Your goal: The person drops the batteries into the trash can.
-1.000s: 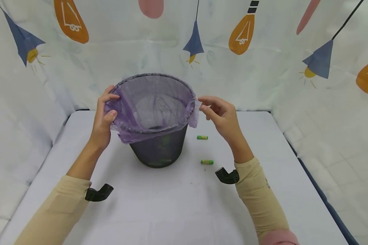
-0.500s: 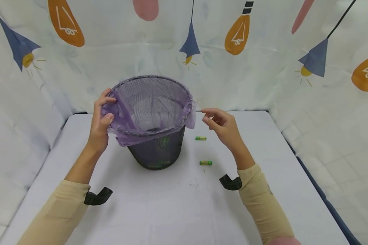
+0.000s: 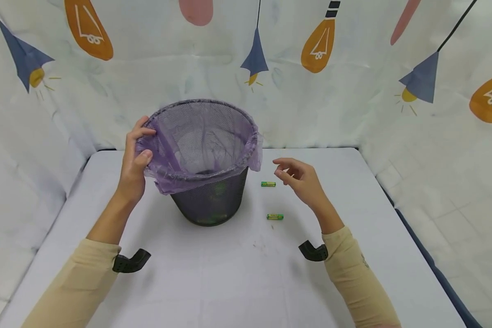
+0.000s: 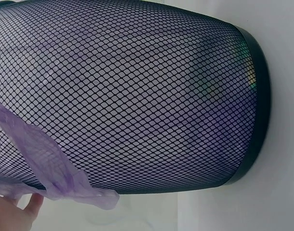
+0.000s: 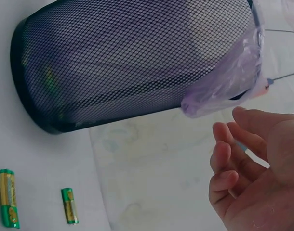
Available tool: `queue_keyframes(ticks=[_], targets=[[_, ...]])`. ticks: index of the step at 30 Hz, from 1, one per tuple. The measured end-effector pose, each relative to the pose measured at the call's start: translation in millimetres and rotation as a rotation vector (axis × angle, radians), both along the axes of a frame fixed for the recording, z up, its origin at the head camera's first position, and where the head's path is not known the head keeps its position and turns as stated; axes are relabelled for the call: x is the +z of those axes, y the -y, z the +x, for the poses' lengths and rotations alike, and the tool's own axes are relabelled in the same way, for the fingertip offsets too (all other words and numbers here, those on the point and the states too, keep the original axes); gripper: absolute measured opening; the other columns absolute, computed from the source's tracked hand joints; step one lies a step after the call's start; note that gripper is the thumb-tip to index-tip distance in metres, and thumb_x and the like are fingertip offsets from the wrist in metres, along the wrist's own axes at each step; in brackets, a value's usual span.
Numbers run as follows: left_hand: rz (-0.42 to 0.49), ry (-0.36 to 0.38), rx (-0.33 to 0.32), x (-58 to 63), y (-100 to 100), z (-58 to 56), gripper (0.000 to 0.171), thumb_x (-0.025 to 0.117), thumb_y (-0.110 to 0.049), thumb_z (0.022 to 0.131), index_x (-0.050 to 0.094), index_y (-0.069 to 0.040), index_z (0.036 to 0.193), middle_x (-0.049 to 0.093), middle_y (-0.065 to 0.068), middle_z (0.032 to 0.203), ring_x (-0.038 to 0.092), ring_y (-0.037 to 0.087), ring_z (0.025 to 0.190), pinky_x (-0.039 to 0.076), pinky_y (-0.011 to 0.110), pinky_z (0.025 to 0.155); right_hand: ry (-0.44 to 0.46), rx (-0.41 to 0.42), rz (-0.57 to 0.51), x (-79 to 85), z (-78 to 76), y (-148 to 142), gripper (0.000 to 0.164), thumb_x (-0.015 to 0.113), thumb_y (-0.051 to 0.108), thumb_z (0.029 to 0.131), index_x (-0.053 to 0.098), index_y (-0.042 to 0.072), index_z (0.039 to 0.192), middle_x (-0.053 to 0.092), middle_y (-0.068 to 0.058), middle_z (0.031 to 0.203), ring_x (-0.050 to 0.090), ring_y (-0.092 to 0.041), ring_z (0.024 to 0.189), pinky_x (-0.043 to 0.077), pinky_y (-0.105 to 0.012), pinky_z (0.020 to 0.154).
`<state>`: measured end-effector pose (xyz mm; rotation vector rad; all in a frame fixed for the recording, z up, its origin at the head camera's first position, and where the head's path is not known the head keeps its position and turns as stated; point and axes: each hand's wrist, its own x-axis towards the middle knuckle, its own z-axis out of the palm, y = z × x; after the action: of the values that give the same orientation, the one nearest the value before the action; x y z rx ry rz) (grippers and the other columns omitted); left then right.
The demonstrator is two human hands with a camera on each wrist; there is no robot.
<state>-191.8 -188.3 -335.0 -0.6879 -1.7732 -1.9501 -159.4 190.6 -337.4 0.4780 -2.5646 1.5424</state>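
Note:
A black mesh wastebasket (image 3: 213,205) stands on the white table, lined with a thin purple bin bag (image 3: 176,183) folded over its rim. My left hand (image 3: 134,166) grips the rim and bag at the left, thumb outside and fingertips over the edge. Off to the right of the basket, my right hand (image 3: 301,180) hovers with loosely bent fingers, holding nothing. In the right wrist view, its fingertips are just below the loose bag edge (image 5: 219,89). A green and gold battery (image 3: 268,184) lies beside the basket, and another battery (image 3: 275,217) lies nearer to me.
Blurred green shapes (image 4: 209,86) show through the mesh near the basket's bottom. Small specks (image 3: 259,246) mark the white tabletop (image 3: 229,282). A fabric backdrop (image 3: 213,77) printed with lamps and bulbs rises behind and along both sides of the table.
My right hand has left the bag edge at the basket's right rim and moved right and down. My left hand keeps its grip on the rim; the batteries lie where they were.

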Motion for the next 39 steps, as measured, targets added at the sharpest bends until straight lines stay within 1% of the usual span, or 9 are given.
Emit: queue_keyframes(ticks=[6, 8, 10, 15, 17, 21, 25, 33, 39], targets=[[-0.001, -0.003, -0.004, 0.0, 0, -1.0, 0.045, 0.049, -0.022, 0.086, 0.049, -0.001, 0.126, 0.025, 0.009, 0.157, 0.016, 0.023, 0.147, 0.008, 0.033, 0.114, 0.059, 0.016, 0.055, 11.5, 15.5, 3, 0.031, 0.059, 0.006, 0.092, 0.062, 0.001, 0.123, 0.065, -0.019, 0.099, 0.054, -0.008, 0.068, 0.043, -0.024, 0.064], [-0.006, -0.004, -0.001, 0.5, 0, -0.7, 0.045, 0.049, -0.022, 0.086, 0.049, -0.001, 0.126, 0.024, 0.009, 0.158, 0.016, 0.024, 0.147, 0.009, 0.033, 0.113, 0.067, 0.019, 0.062, 8.2, 15.3, 1, 0.031, 0.060, 0.007, 0.093, 0.062, 0.001, 0.123, 0.065, -0.019, 0.099, 0.055, -0.007, 0.068, 0.044, -0.024, 0.064], [-0.006, -0.005, -0.002, 1.3, 0, -0.5, 0.045, 0.049, -0.022, 0.086, 0.049, -0.001, 0.126, 0.025, 0.009, 0.158, 0.016, 0.024, 0.147, 0.009, 0.033, 0.113, 0.073, 0.020, 0.063, -3.0, 10.6, -3, 0.032, 0.060, 0.008, 0.093, 0.062, 0.003, 0.124, 0.065, -0.018, 0.101, 0.057, -0.012, 0.070, 0.046, -0.024, 0.066], [-0.003, -0.012, 0.001, 2.1, 0, -0.8, 0.045, 0.050, -0.022, 0.086, 0.049, 0.000, 0.125, 0.025, 0.010, 0.157, 0.017, 0.024, 0.147, 0.010, 0.032, 0.113, 0.095, 0.011, 0.078, -32.9, -0.6, -15, 0.033, 0.064, 0.019, 0.093, 0.063, 0.013, 0.125, 0.066, -0.012, 0.103, 0.060, -0.035, 0.079, 0.047, -0.026, 0.067], [-0.003, -0.009, 0.002, 1.5, 0, -0.9, 0.046, 0.050, -0.022, 0.086, 0.048, 0.001, 0.125, 0.025, 0.010, 0.157, 0.017, 0.023, 0.147, 0.009, 0.032, 0.113, 0.101, 0.009, 0.086, -38.5, 0.3, -18, 0.033, 0.065, 0.023, 0.092, 0.064, 0.016, 0.125, 0.067, -0.010, 0.102, 0.060, -0.037, 0.080, 0.048, -0.027, 0.067], [-0.005, -0.002, 0.000, 0.1, -1, 0.4, 0.048, 0.050, -0.023, 0.086, 0.047, 0.003, 0.126, 0.025, 0.010, 0.157, 0.016, 0.023, 0.147, 0.009, 0.033, 0.113, 0.109, 0.005, 0.128, -49.3, 3.9, -22, 0.033, 0.067, 0.025, 0.090, 0.065, 0.019, 0.123, 0.068, -0.006, 0.101, 0.062, -0.027, 0.079, 0.049, -0.029, 0.069], [-0.015, -0.015, 0.006, 0.0, 0, 0.8, 0.047, 0.050, -0.023, 0.087, 0.048, 0.003, 0.126, 0.025, 0.011, 0.157, 0.017, 0.024, 0.147, 0.009, 0.033, 0.113, 0.100, 0.002, 0.169, -59.8, 6.4, -25, 0.031, 0.068, 0.019, 0.089, 0.066, 0.017, 0.121, 0.069, -0.004, 0.099, 0.062, -0.018, 0.081, 0.050, -0.031, 0.069], [-0.020, -0.009, 0.012, 0.0, 0, 1.8, 0.046, 0.049, -0.022, 0.086, 0.048, 0.001, 0.126, 0.025, 0.010, 0.158, 0.017, 0.024, 0.147, 0.010, 0.032, 0.113, 0.181, -0.012, 0.248, -76.0, 11.6, -28, 0.035, 0.072, 0.020, 0.086, 0.067, 0.013, 0.119, 0.069, -0.004, 0.101, 0.059, -0.018, 0.083, 0.047, -0.030, 0.070], [-0.016, -0.006, 0.005, 0.3, 0, 1.9, 0.046, 0.050, -0.023, 0.086, 0.049, 0.000, 0.126, 0.025, 0.009, 0.157, 0.017, 0.024, 0.147, 0.010, 0.032, 0.113, 0.205, 0.028, 0.265, -87.8, 13.0, -29, 0.037, 0.074, 0.017, 0.083, 0.066, 0.009, 0.119, 0.069, -0.011, 0.103, 0.057, -0.018, 0.082, 0.045, -0.028, 0.070]])
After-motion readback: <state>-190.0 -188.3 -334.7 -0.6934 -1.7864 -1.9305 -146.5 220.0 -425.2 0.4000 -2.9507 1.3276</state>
